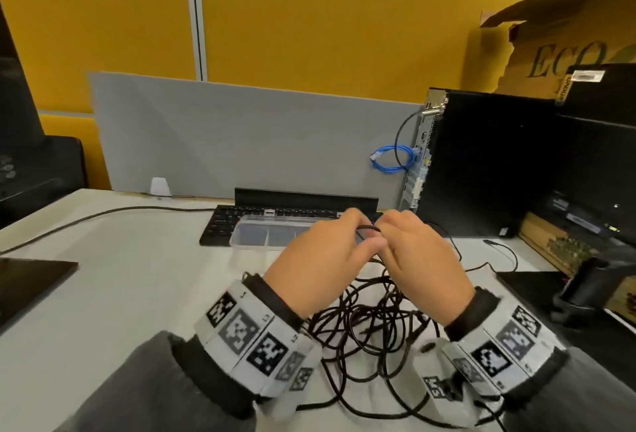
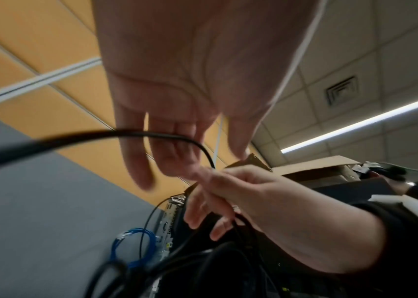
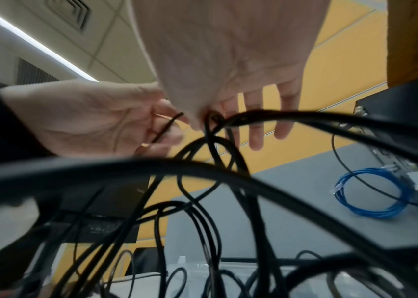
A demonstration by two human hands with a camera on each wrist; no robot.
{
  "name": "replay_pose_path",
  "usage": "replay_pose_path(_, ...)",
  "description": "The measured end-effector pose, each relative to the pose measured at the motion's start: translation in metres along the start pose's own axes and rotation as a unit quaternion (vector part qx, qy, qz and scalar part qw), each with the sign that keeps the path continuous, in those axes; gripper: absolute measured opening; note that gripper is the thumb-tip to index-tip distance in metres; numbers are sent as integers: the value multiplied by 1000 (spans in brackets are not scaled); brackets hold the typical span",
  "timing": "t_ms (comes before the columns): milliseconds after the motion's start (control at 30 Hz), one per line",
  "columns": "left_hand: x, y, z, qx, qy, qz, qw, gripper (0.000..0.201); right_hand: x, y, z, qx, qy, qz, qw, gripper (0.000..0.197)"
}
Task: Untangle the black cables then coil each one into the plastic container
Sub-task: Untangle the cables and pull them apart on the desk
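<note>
The black cables (image 1: 371, 325) lie in a loose tangle on the white table (image 1: 113, 294), directly under and between the two wrists, with strands rising from the heap up to the hands. The left hand (image 1: 320, 259) and the right hand (image 1: 423, 259) meet above the pile, thumbs nearly touching. In the right wrist view the left grip pinches a thin black strand between thumb and curled fingers (image 3: 167, 133). The right grip has thumb and forefinger closed on the cable bundle where several strands cross, while its other fingers (image 3: 256, 133) stay straight and spread. In the left wrist view the right hand (image 2: 241, 193) is closed round the strands, and one cable arcs across in front of the left hand's fingers (image 2: 136, 161).

Just beyond the hands sits the clear plastic container (image 1: 261, 233), shallow, with inner dividers; no cable shows in the part that is in view. It stands against a black keyboard (image 1: 220, 223) lying farther out. To the right of the right grip is a black computer tower (image 1: 481, 163) with a coiled blue cable (image 1: 392, 159) hanging at its rear panel. A grey board (image 1: 241, 135) leans against the yellow partition wall (image 1: 309, 18) behind, and a cardboard box (image 1: 568, 46) sits above the tower
</note>
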State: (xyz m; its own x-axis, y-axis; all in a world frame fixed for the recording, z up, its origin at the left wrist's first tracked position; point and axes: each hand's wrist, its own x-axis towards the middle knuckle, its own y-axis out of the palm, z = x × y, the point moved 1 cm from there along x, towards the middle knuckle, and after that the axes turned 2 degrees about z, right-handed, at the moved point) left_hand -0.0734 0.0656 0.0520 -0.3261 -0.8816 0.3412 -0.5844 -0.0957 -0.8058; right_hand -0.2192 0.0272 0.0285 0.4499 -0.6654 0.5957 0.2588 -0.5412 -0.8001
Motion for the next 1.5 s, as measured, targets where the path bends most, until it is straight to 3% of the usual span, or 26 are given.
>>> replay_pose_path(67,6,-4,0,6,19,-24,1000,25,-1,-3,3,25,1,-8,1000,46)
replay_pose_path(167,5,-26,14,-55,35,-130,989,26,-12,2,-8,35,36,169,984,40)
replay_pose_path(233,2,-55,22,-157,34,-238,958,28,-24,13,-26,39,66,301,950,36)
replay_pose_path(300,1,-87,36,-239,7,-337,911,30,-33,21,-43,49,89,376,921,32)
replay_pose_path(367,-1,-114,55,-276,-29,-379,883,31,-39,22,-57,56,112,399,908,33)
replay_pose_path(433,0,-124,78,-228,-68,-374,896,31,-41,18,-64,53,118,366,922,33)
replay_pose_path(533,-2,-118,108,-27,-131,-333,933,28,-39,10,-62,102,104,307,940,41)
replay_pose_path(633,-9,-109,133,133,-229,-290,920,30,-42,3,-52,150,104,339,923,48)
replay_pose_path(733,-13,-95,145,270,-308,-141,901,29,-46,3,-54,167,111,353,914,60)
replay_pose_path(767,-13,-85,143,313,-291,-93,899,34,-47,4,-56,175,117,353,912,63)
replay_pose_path(833,-12,-60,126,325,-186,-25,927,46,-48,6,-59,195,126,354,906,68)
replay_pose_path(900,-15,-30,99,253,-63,67,963,49,-50,8,-58,203,130,359,901,64)
replay_pose_path(933,-16,-16,87,217,-40,133,966,47,-50,8,-59,202,130,360,901,57)
replay_pose_path(1000,-18,7,79,179,-64,264,946,41,-53,8,-60,197,128,360,903,46)
replay_pose_path(1100,-17,15,85,174,-102,313,928,23,-56,8,-64,186,127,345,911,42)
replay_pose_path(1233,-9,0,105,92,-109,255,956,19,-59,4,-70,184,154,275,931,39)
replay_pose_path(1333,-4,-13,114,-88,-150,75,982,25,-63,0,-71,196,148,254,936,48)
replay_pose_path(1400,-3,-12,111,-245,-195,-16,949,28,-66,-1,-68,195,128,286,930,50)
replay_pose_path(1500,1,-6,97,-433,-238,-73,866,21,-67,-7,-58,182,93,348,915,48)
